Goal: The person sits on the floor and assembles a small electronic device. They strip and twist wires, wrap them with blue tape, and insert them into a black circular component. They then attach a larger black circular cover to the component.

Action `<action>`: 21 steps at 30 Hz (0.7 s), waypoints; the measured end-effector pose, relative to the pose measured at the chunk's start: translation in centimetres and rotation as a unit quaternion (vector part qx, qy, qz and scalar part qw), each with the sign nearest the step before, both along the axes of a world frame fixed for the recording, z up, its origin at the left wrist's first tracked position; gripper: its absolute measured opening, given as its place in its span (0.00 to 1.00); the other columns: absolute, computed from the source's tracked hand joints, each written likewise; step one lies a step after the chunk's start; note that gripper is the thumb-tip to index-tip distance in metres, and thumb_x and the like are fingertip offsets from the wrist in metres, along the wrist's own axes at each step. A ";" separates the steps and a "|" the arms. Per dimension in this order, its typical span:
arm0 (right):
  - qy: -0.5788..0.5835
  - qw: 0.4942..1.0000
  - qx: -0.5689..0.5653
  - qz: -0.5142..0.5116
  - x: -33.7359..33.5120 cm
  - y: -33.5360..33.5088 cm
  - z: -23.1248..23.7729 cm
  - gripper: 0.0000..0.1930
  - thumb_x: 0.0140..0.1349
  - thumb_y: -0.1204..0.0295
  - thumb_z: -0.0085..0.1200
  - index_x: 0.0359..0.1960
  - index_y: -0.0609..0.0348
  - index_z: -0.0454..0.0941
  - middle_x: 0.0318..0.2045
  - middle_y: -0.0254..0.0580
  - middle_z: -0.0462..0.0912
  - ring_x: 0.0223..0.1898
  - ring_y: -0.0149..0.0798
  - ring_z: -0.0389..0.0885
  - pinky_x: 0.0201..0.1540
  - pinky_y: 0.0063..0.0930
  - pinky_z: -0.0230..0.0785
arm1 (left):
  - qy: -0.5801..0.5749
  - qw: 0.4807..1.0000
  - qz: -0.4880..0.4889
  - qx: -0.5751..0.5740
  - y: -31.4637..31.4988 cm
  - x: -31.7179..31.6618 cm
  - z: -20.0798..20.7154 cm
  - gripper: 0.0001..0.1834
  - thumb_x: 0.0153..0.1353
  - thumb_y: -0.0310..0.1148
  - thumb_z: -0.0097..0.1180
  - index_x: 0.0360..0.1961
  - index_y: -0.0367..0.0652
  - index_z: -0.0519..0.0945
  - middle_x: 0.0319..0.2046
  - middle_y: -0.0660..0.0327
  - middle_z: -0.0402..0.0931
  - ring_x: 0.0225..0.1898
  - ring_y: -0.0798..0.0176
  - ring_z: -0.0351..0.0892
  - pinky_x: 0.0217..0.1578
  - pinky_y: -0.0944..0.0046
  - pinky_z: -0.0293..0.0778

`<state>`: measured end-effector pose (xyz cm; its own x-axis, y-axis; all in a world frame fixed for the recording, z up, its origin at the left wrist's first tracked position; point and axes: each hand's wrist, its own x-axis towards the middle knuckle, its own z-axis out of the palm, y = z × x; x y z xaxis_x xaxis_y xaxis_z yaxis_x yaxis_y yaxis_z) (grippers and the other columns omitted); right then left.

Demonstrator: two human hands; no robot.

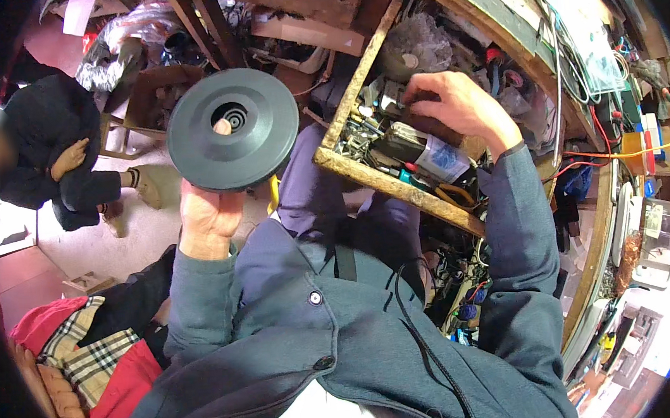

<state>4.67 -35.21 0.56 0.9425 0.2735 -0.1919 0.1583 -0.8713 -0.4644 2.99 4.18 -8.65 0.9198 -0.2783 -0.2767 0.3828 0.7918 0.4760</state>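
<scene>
My left hand (pixel 210 221) grips a dark, round disc (pixel 191 153) from below, raised over the floor to the left of my knees. The disc has a raised, stepped middle, and a fingertip shows in its centre hole. Over an open wooden drawer (pixel 396 191) reaches my right hand (pixel 460 107), its fingers bent but apart and nothing visible between them. Below its fingertips lie small metal parts (pixel 368 129) and a dark box with a pale label (pixel 442 160). Whether the fingertips touch anything there I cannot tell.
A crumpled clear plastic bag (pixel 417 44) fills the drawer's far part. On the right, cables (pixel 558 61) hang beside the cluttered workbench. A seated person (pixel 51 151) in dark clothes is at the left. Red and checked cloth (pixel 101 357) lies at lower left.
</scene>
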 end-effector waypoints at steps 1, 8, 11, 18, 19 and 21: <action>0.000 1.000 -0.007 -0.001 0.0 -0.5 0.0 0.14 0.58 0.69 0.63 0.44 0.60 0.83 0.38 0.52 0.86 0.42 0.52 0.86 0.47 0.41 0.76 | 0.009 1.000 0.006 0.001 0.1 0.1 -0.2 0.23 0.73 0.41 0.55 0.65 0.47 0.75 0.63 0.60 0.78 0.62 0.57 0.78 0.63 0.50 0.76; -0.119 0.992 -0.036 -0.002 1.2 2.2 -2.7 0.15 0.64 0.66 0.58 0.51 0.55 0.84 0.39 0.58 0.86 0.44 0.61 0.84 0.48 0.50 0.77 | -0.003 0.999 -0.035 -0.010 0.6 0.3 -2.2 0.22 0.73 0.44 0.55 0.64 0.49 0.77 0.61 0.61 0.80 0.61 0.56 0.79 0.61 0.48 0.78; -0.081 0.993 -0.081 0.000 1.8 2.6 -2.2 0.13 0.63 0.65 0.60 0.44 0.56 0.87 0.34 0.58 0.85 0.40 0.61 0.84 0.44 0.47 0.77 | 0.038 0.999 -0.014 -0.003 0.2 -0.2 -1.6 0.22 0.72 0.44 0.55 0.63 0.49 0.78 0.60 0.62 0.80 0.61 0.56 0.79 0.61 0.49 0.78; -0.058 0.994 -0.079 0.048 1.1 1.5 -1.9 0.11 0.59 0.65 0.61 0.34 0.60 0.88 0.30 0.56 0.85 0.36 0.59 0.84 0.40 0.46 0.76 | 0.041 0.998 0.021 0.041 0.1 -0.3 -1.4 0.21 0.72 0.43 0.56 0.62 0.49 0.78 0.60 0.62 0.80 0.58 0.57 0.82 0.58 0.50 0.80; -0.051 0.996 -0.057 0.036 1.4 2.0 -1.9 0.12 0.62 0.65 0.60 0.39 0.60 0.87 0.33 0.57 0.85 0.38 0.59 0.85 0.43 0.46 0.77 | 0.043 0.998 0.025 0.050 -0.1 -0.3 -1.4 0.21 0.72 0.43 0.55 0.62 0.49 0.78 0.60 0.62 0.80 0.57 0.57 0.82 0.58 0.50 0.81; -0.070 0.997 -0.039 -0.006 1.5 2.1 -2.7 0.13 0.65 0.62 0.58 0.45 0.57 0.85 0.35 0.59 0.86 0.40 0.61 0.85 0.45 0.50 0.77 | 0.045 0.998 0.022 0.043 -0.2 -0.3 -1.7 0.20 0.72 0.42 0.55 0.62 0.49 0.79 0.60 0.61 0.80 0.57 0.57 0.82 0.57 0.50 0.81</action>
